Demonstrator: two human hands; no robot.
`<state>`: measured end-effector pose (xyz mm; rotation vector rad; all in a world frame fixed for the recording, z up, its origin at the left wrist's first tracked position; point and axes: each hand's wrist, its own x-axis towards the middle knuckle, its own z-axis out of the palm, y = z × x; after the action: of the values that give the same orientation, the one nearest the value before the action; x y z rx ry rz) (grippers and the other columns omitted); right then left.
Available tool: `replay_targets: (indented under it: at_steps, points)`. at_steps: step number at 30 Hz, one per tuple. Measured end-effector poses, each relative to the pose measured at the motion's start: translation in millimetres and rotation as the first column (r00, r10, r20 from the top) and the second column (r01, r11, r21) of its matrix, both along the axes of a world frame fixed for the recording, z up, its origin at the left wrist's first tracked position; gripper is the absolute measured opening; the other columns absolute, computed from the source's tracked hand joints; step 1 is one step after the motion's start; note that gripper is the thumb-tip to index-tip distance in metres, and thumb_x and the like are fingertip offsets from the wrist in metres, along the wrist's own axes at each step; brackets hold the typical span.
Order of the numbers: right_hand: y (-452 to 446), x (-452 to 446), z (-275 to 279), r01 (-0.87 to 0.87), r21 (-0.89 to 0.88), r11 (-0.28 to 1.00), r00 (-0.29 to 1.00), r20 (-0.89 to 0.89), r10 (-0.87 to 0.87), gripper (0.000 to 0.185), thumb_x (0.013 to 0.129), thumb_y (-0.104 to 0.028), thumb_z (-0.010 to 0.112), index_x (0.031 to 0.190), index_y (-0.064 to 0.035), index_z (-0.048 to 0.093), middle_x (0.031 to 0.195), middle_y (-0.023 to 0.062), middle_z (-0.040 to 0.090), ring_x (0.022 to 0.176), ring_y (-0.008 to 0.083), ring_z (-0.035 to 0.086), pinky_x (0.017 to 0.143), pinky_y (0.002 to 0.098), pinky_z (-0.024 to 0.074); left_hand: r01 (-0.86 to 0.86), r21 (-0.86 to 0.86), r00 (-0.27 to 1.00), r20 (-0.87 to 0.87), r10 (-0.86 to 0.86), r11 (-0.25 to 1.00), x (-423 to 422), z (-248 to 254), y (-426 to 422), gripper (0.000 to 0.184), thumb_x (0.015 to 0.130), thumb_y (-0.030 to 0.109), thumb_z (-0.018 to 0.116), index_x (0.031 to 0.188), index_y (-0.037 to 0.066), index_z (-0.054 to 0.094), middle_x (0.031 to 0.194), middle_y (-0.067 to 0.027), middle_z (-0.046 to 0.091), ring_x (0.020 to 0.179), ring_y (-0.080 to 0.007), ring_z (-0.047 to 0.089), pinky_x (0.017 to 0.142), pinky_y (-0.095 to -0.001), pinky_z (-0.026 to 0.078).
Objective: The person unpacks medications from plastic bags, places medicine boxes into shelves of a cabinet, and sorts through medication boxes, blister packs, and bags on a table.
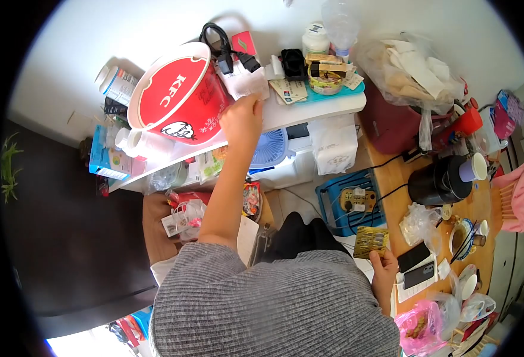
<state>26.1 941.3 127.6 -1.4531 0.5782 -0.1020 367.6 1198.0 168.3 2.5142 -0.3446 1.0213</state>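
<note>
My left hand point(244, 119) reaches up to the white shelf point(345, 106), fingers closed at the edge of a crumpled white sheet point(249, 85), paper or thin plastic. Beside it stands a red KFC bucket point(176, 98) with a lid. A black power cord point(225, 56) lies just behind the sheet. Low on the right, my right hand point(384, 271) grips a flat gold packet point(370, 241) with dark markings, pinched at its lower edge. Its contents cannot be made out.
Bottles point(119, 83) and a blue box point(108, 153) crowd the shelf's left end; small boxes and a jar point(316, 39) stand further right. Below are a blue fan point(269, 147) and a blue basket point(339, 199). Phones point(419, 275) and a black pot point(437, 181) occupy the wooden table.
</note>
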Motion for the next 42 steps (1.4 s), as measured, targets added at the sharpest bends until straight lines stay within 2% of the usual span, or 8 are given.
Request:
replay_targets:
  at_steps: [2,12,17,23,25,28,32,42]
  points:
    - [-1.1,-2.5,-2.2,0.001,-0.012,1.0,1.0,-0.002,-0.001,0.021,0.089,-0.015,0.059,0.097,0.0043,0.06,0.088,0.0047,0.064,0.08,0.0094,0.055,0.074,0.0221,0.0429,0.005,-0.133,1.0,0.022,-0.002,0.991,-10.8,9.0,-5.1,0.013,0.075,0.018,0.068,0.082,0.007,0.067,0.075,-0.0073,0.06,0.065,-0.0268,0.061,0.059,-0.0355,0.049]
    - [-4.2,2.0,-7.3,0.001,0.008,1.0,1.0,-0.006,-0.001,0.021,0.088,-0.015,0.06,0.095,0.0049,0.06,0.085,0.0045,0.063,0.077,0.0084,0.053,0.071,0.0229,0.0436,0.07,-0.017,0.966,-0.25,-0.072,0.997,-29.9,6.3,5.0,0.018,0.074,0.021,0.07,0.083,0.005,0.067,0.083,-0.0073,0.062,0.078,-0.0273,0.06,0.067,-0.0366,0.048]
    - [-2.7,7.5,-6.8,0.022,-0.061,0.998,1.0,-0.016,-0.023,0.022,0.087,-0.017,0.061,0.09,0.0045,0.06,0.078,0.0011,0.061,0.071,0.0067,0.051,0.066,0.0217,0.0419,0.038,0.209,0.996,-0.092,-0.02,0.977,-12.7,3.6,16.1,0.014,0.075,0.015,0.067,0.086,0.006,0.067,0.089,-0.0085,0.062,0.088,-0.0274,0.059,0.075,-0.0362,0.047]
    - [-20.2,1.6,-11.8,0.243,0.115,0.963,0.97,-0.014,-0.243,0.027,0.086,-0.021,0.063,0.095,0.004,0.062,0.078,0.0002,0.061,0.073,0.0063,0.052,0.065,0.0233,0.0435,0.353,0.047,0.925,0.132,-0.356,0.935,-52.5,4.5,-37.3,0.019,0.076,0.0,0.065,0.095,0.002,0.063,0.09,-0.013,0.055,0.085,-0.0271,0.054,0.072,-0.0351,0.045]
    - [-21.7,-1.7,-19.4,0.316,0.176,0.932,0.945,0.024,-0.325,0.027,0.086,-0.022,0.063,0.095,0.0037,0.062,0.078,0.0004,0.061,0.073,0.0061,0.052,0.065,0.0236,0.0437,0.571,-0.067,0.817,-0.048,-0.574,0.818,-78.7,-20.3,-65.3,0.023,0.073,-0.002,0.067,0.095,0.002,0.063,0.093,-0.0128,0.056,0.086,-0.0255,0.054,0.071,-0.0331,0.045]
    - [-25.8,-15.3,-22.5,0.293,0.113,0.95,0.956,-0.004,-0.294,0.024,0.087,-0.021,0.063,0.095,0.0019,0.063,0.079,-0.0002,0.061,0.072,0.0058,0.052,0.064,0.023,0.0432,0.818,-0.25,0.442,-0.304,-0.844,0.518,-150.2,-30.4,-131.1,0.033,0.069,0.002,0.07,0.101,0.006,0.063,0.1,-0.0141,0.057,0.089,-0.0297,0.055,0.078,-0.0381,0.045]
    - [-22.8,-41.5,-20.6,0.351,0.072,0.933,0.936,-0.011,-0.351,0.021,0.087,-0.02,0.062,0.09,0.0012,0.061,0.072,-0.0002,0.057,0.067,0.0058,0.05,0.059,0.0232,0.0413,0.962,-0.274,-0.055,-0.157,-0.986,-0.01,-219.5,-27.7,-188.2,0.04,0.066,0.004,0.074,0.104,0.005,0.062,0.103,-0.0133,0.057,0.093,-0.0302,0.056,0.08,-0.0366,0.046]
    - [-28.6,-167.4,-18.9,0.591,0.062,0.804,0.805,-0.113,-0.582,0.028,0.086,-0.023,0.061,0.086,0.0052,0.059,0.063,0.0039,0.052,0.06,0.0088,0.046,0.055,0.0289,0.0385,0.947,-0.291,-0.23,-0.312,-0.922,-0.138,-291.6,-33.3,-261.0,0.02,0.075,-0.004,0.066,0.095,0.0,0.065,0.081,-0.0101,0.063,0.071,-0.0225,0.06,0.063,-0.0325,0.048]
